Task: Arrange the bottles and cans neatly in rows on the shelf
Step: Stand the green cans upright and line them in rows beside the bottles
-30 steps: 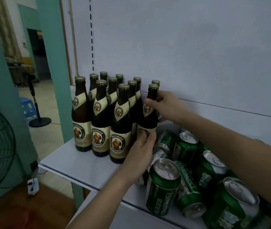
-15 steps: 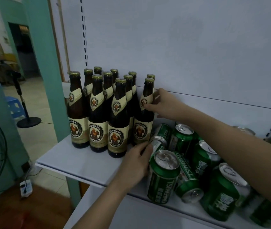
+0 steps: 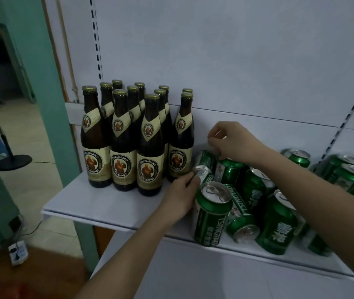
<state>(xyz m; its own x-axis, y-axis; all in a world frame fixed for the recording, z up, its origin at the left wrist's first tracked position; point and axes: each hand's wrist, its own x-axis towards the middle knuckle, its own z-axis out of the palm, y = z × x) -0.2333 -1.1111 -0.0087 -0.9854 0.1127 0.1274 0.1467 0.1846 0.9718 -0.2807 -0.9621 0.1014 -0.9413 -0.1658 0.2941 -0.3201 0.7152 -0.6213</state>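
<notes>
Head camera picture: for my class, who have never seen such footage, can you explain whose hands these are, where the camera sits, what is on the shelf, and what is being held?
There is no machine here: a person wears a wide-angle camera on the head, so you look forward and down along both arms. On the white shelf brown beer bottles stand upright in rows at the left. Beside them lies a jumble of green cans, some upright, some tipped over. The left hand grips a silver-topped can next to the bottles. The right hand hovers over an upright can further back, fingers curled; whether it grips that can is unclear.
</notes>
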